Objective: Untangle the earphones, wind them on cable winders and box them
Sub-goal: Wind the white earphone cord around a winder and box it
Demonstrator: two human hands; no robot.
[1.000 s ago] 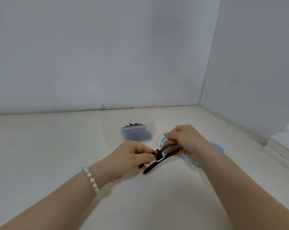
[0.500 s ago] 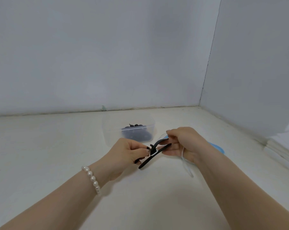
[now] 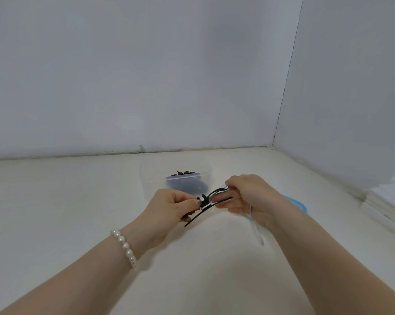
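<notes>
Directly ahead, on a pale table [image 3: 67, 212] set into a corner of grey-white walls, stands a clear plastic box [image 3: 151, 178] with no lid on it. Its right-hand part holds a heap of small black pieces [image 3: 185, 184], dark through the cloudy wall; a few rounded black tips poke above the rim. What they are cannot be made out. The left part of the box looks bare through the plastic.

Nearer the viewer, two bare hands meet just above the table, in front of the box. Between them is a black cable winder [image 3: 205, 204]: a thin, flexible strip, split into two arms towards the right, with a small knob where the arms join and a straight tail slanting down to the left. The left hand [image 3: 171, 208], with a pearl bracelet [image 3: 125, 246] on its wrist, pinches the winder at the knob between thumb and curled fingers. The right hand [image 3: 248, 196] has its fingers curled round the winder's split end.

A thin white earphone cable [image 3: 255, 230] crosses the winder near the knob, passes through the right hand and hangs below that wrist, blurred. Behind the right wrist, a blue lid [image 3: 298, 204] lies flat on the table, mostly hidden by the arm.
</notes>
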